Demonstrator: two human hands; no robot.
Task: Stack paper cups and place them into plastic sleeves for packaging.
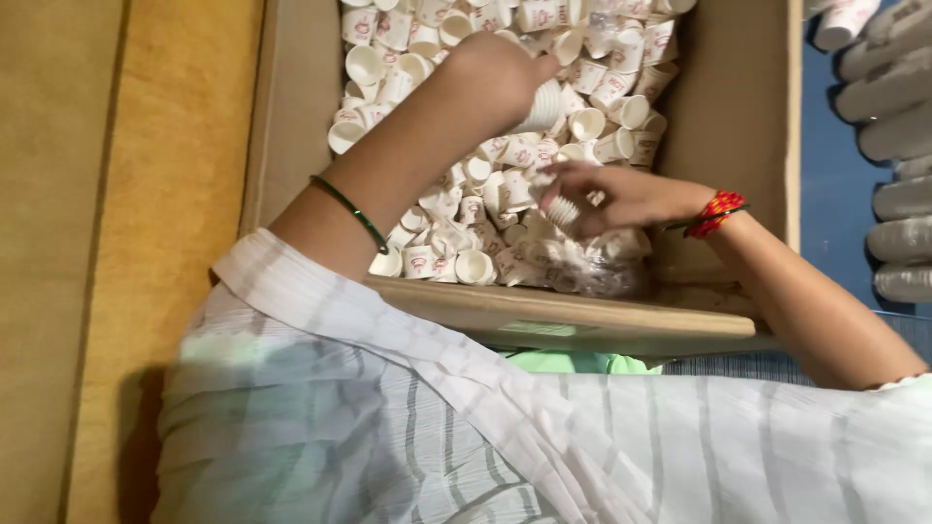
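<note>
A large cardboard box (291,107) holds several small white paper cups (437,204) with red prints. My left hand (495,73) reaches deep into the box and is closed around a short stack of nested cups (544,105). My right hand (607,199) hovers lower in the box, its fingertips pinching a single small cup (561,209) above the heap. A green bangle (351,212) circles my left forearm. Red thread and a bangle (716,213) sit on my right wrist. Crumpled clear plastic (602,272) lies at the near side of the box.
Long stacks of nested cups (898,126) lie on a blue surface to the right of the box. A tan mat (165,194) runs along the left. The box's near flap (563,315) lies over my lap, and my white striped garment (437,427) fills the foreground.
</note>
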